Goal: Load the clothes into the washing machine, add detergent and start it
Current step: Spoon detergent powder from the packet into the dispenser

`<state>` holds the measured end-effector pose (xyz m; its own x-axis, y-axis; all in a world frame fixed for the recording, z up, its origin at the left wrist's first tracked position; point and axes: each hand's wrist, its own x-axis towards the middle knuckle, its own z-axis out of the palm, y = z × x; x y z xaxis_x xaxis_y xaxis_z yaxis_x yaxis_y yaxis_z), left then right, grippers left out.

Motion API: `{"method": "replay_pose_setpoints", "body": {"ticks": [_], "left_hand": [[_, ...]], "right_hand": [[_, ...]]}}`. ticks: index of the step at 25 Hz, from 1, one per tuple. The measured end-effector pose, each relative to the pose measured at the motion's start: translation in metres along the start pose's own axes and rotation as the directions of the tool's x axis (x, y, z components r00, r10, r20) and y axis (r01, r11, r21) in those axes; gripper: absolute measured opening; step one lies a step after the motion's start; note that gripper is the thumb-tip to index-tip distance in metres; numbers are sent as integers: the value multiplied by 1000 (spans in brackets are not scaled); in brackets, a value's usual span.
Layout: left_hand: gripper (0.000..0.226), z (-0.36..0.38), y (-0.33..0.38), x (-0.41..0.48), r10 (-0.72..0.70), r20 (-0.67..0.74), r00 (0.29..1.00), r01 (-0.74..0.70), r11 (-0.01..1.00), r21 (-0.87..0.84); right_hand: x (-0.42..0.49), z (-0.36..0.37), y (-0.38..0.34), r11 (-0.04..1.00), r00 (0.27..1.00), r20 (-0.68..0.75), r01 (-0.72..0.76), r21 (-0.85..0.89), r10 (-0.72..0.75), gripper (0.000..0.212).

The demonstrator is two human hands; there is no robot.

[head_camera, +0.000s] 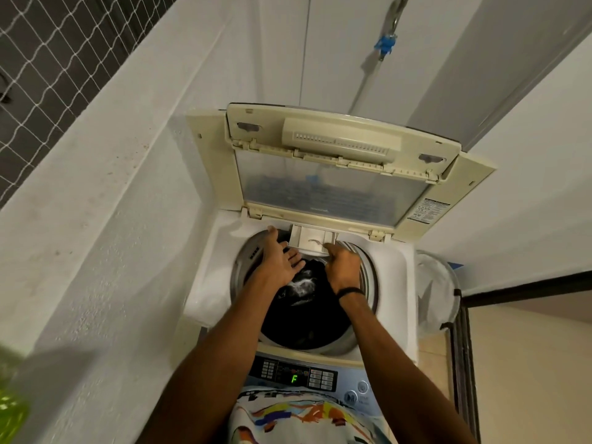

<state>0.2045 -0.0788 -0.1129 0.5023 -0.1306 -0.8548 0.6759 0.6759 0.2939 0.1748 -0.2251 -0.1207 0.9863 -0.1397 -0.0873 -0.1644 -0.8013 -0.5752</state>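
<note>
**A:** What could go wrong here?

**B:** The drawer (315, 240) is seen pulled out at the washer's (221, 251) back edge, above the clothes (307, 302) in the drum. The right hand's (342, 264) grip is curled on its front lip. The left hand (278, 261) is held flat beside it, grip apart. If it is tugged askew, it could be jammed, or detergent spilled.

**A:** And what is hidden?

**B:** The right fingertips are covered. The drawer's contents cannot be told, and the panel's (293, 376) labels cannot be read.
</note>
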Motion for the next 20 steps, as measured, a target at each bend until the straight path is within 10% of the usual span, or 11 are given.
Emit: {"method": "replay_pose_setpoints", "body": {"ticks": [10,14,20], "left_hand": [[89,-11,6,-19,70,39,997,-71,997,20],[83,-20,11,-44,153,55,987,-155,988,28],[77,-32,31,-110,406,51,912,-408,912,47]], "right_hand": [[-8,-11,-9,964,965,-180,-151,219,192,27],[-14,-19,-12,540,820,109,-463,703,561,19],[-29,-32,-52,59,810,428,-489,870,401,19]]}}
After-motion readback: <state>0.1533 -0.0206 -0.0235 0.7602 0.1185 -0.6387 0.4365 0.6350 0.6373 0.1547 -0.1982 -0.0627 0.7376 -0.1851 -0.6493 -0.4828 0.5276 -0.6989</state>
